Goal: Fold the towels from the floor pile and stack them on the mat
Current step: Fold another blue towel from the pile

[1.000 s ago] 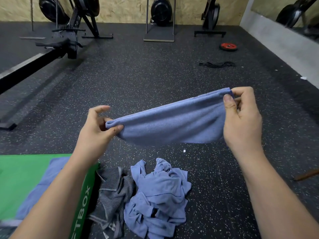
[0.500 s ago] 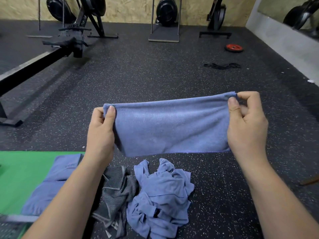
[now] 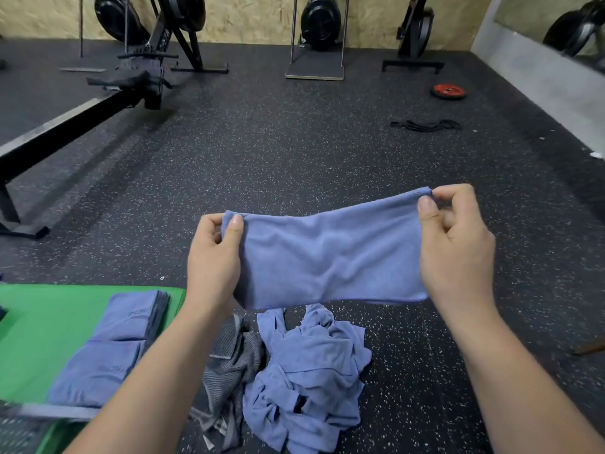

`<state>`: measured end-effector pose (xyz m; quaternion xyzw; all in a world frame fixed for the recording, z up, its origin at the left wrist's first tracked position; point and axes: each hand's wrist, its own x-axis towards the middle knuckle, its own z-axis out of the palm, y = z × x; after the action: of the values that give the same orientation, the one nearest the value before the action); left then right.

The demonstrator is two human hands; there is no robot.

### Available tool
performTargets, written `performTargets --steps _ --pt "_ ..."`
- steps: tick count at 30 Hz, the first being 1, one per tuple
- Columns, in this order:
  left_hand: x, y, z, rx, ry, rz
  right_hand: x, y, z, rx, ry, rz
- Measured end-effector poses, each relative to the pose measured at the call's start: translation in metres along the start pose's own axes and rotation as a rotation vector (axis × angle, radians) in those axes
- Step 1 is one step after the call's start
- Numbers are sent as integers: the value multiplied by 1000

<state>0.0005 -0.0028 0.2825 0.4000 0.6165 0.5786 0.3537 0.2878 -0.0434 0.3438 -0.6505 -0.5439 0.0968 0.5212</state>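
Speckled black gym floor (image 3: 294,152), green mat (image 3: 49,322) at lower left with folded blue towels (image 3: 111,348) stacked on it. Left hand (image 3: 212,257) and right hand (image 3: 455,244) each pinch a top corner of a blue towel (image 3: 330,257), held stretched in the air above the floor pile (image 3: 294,378) of crumpled blue and grey towels.

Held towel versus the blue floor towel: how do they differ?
The held towel is stretched flat between the left hand and right hand; the floor towel lies crumpled. The held towel hangs in the air; the floor towel rests beside a grey towel. Both are blue.
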Motion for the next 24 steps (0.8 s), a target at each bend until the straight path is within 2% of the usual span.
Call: performTargets --steps 6,14,24 --pt "-36 6 22 39 -167 -11 -35 -15 26 34 -159 -24" --pt "-74 19 39 163 -287 88 -64 -21 58 44 -321 15" --pt "-75 27 33 223 -238 139 -66 -28 62 142 -341 82"
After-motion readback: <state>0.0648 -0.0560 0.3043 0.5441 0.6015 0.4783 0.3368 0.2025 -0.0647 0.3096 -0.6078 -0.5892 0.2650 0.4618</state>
